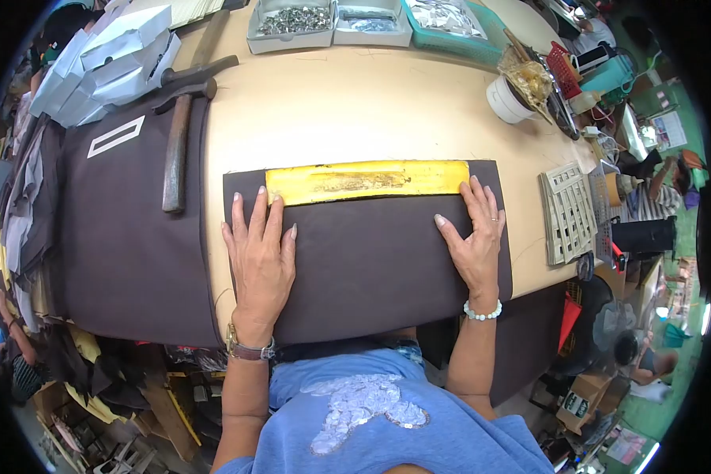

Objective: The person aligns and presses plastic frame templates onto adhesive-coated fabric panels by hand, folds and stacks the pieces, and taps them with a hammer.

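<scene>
A dark piece of fabric (355,253) lies flat in front of me and hangs over the table's near edge. Along its far edge rests a yellow strip (292,183) with brown smears across its middle. My left hand (259,261) lies on the fabric with fingers spread, its fingertips at the strip's left end. My right hand (475,241) also rests on the fabric, fingers stretched and apart, with fingertips touching or just beside the strip's right end. Neither hand grips anything.
Left of me lies more dark fabric (126,237), with a hammer (178,150) and a white rectangular frame (116,137) on it. Boxes of small metal parts (296,20) stand at the back. A white pot (507,101) and slotted cards (569,213) are at right.
</scene>
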